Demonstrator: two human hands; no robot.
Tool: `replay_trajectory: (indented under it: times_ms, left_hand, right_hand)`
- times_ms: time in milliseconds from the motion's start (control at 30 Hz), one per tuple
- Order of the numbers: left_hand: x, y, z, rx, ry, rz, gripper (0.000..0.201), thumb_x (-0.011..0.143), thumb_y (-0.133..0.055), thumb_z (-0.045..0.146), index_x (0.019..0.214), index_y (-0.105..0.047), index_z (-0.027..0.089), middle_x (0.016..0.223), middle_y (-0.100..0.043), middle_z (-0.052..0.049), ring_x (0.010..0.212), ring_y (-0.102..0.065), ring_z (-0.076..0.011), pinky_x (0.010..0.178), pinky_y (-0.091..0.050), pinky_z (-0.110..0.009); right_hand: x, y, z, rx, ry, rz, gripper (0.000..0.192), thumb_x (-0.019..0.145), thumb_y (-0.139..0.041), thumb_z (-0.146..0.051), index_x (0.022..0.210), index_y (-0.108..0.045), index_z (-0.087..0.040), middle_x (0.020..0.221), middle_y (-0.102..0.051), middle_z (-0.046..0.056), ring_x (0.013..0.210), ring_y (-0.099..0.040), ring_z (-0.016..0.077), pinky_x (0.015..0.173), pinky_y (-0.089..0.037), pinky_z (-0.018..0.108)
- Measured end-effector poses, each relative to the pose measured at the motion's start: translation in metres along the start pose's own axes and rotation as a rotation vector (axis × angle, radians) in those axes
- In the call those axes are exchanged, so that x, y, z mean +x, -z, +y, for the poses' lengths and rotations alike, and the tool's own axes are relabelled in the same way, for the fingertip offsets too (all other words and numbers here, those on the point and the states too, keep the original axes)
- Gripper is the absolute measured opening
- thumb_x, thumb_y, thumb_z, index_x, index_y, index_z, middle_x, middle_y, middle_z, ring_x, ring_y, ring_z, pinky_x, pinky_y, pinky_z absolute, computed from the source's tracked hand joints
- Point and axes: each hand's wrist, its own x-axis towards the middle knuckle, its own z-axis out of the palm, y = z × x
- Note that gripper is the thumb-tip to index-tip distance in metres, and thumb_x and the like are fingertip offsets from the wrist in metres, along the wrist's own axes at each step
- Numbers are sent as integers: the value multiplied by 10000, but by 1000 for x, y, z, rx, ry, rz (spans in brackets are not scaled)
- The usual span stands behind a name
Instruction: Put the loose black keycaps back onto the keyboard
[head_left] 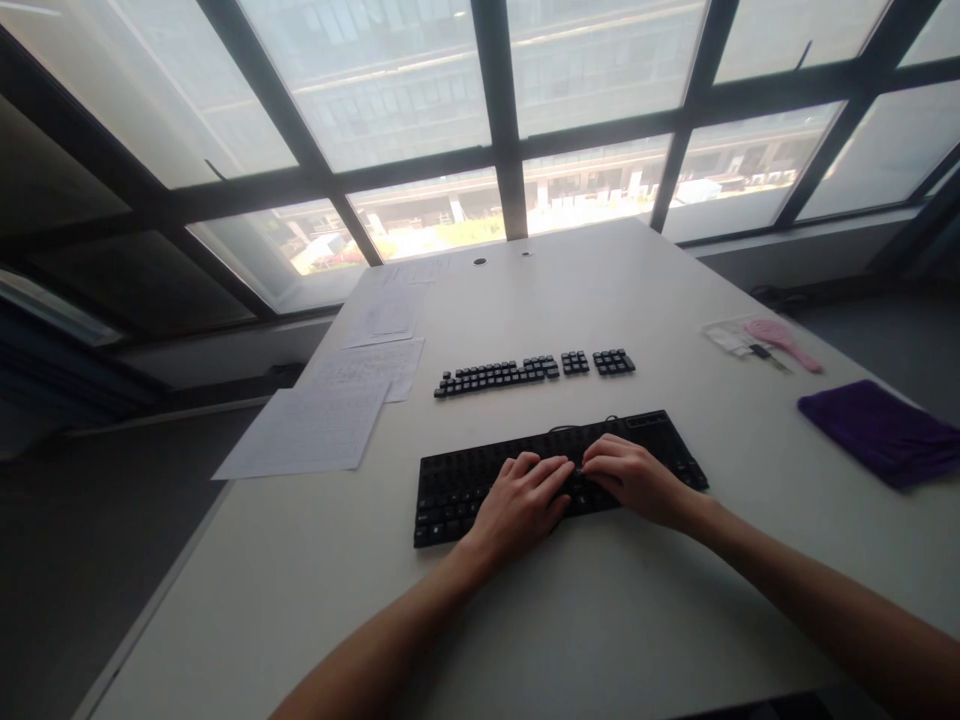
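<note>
A black keyboard lies flat on a smooth white table. It is long and thin, and many of its keys look taken off, so its top looks bumpy and dark. Both hands rest on top of it, near the middle. The left hand lies palm down with its fingers bent a little and spread over the keyboard. The right hand lies just beside it, palm down too, with its fingers curled and pointing at the left hand. The fingertips of the two hands almost meet. Neither hand is wrapped around anything; whether the fingertips pinch a small key, I cannot tell.

Behind the keyboard, small square black keycaps sit in neat rows, well apart from the hands. Thin white paper sheets lie flat on the left. On the right are a soft purple cloth, a pink brush and a clear little bag.
</note>
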Motion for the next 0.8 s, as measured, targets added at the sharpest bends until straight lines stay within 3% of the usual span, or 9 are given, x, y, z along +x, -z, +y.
replay_trajectory:
  times_ms: [533, 800]
  left_hand:
    - [2, -3, 1, 49, -29, -23, 426, 1028, -518, 354, 1441, -517, 250, 1428, -608, -39, 1137, -533, -263, 899, -450, -434]
    - [1, -4, 3, 114, -20, -13, 412, 1018, -533, 357, 1419, -536, 263, 1414, -591, -67, 1176, -529, -275, 908, -462, -439]
  right_hand:
    - [-4, 0, 2, -16, 22, -15, 229, 1005, -516, -124, 918, -716, -195, 992, -696, 77, 939, -621, 206, 812, -548, 340]
    - [-18, 8, -5, -109, -25, -27, 246, 985, -538, -135, 1147, -706, -212, 1148, -694, 96, 1057, -625, 247, 908, -549, 425]
